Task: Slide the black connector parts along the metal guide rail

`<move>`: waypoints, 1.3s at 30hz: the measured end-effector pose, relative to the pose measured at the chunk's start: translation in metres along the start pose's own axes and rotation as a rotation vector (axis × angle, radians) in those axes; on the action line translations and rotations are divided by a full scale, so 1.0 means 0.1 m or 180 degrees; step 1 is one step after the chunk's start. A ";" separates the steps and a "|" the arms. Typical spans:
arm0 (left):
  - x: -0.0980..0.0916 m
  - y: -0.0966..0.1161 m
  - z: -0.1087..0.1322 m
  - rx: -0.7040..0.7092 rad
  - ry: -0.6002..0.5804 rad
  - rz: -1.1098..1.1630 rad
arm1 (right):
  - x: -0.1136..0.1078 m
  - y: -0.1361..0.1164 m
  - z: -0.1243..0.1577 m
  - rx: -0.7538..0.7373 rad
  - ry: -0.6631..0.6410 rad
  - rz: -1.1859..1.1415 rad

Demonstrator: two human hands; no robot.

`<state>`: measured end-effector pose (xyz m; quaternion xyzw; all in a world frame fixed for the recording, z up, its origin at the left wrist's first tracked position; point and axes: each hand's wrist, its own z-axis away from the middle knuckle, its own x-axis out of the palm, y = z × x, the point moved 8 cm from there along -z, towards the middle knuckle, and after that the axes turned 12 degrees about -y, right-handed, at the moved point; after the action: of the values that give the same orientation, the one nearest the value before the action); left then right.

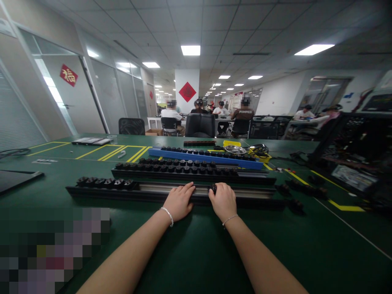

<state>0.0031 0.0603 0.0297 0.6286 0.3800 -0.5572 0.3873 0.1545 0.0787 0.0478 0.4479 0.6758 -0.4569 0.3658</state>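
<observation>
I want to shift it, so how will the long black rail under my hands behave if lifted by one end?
The rail looks straight and rigid, so it probably won't flop. Being so long, it would likely feel heavy and swing from one end. The black knobs sitting on its left part could slide off if it tilts.

Pixelated patch [55,249] at lower left; black knob [214,188] half-hidden under right hand [223,201].
</observation>
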 end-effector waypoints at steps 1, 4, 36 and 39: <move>0.00 0.00 0.00 0.0003 0.0017 -0.0034 | 0.00 0.00 0.00 0.0027 -0.0026 0.0018; 0.00 0.01 0.00 -0.0023 0.0047 -0.0132 | 0.01 0.01 -0.01 0.0098 -0.0093 0.0073; 0.01 0.01 0.00 -0.0084 0.0054 -0.0269 | -0.06 0.30 -0.03 0.0093 -0.0182 -0.0077; 0.02 0.01 0.00 -0.0063 0.0063 -0.0276 | -0.09 0.35 -0.01 0.0108 -0.0058 -0.0152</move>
<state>0.0042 0.0602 0.0281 0.6132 0.4161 -0.5634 0.3653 0.1906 0.0837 0.0460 0.4337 0.6751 -0.4810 0.3532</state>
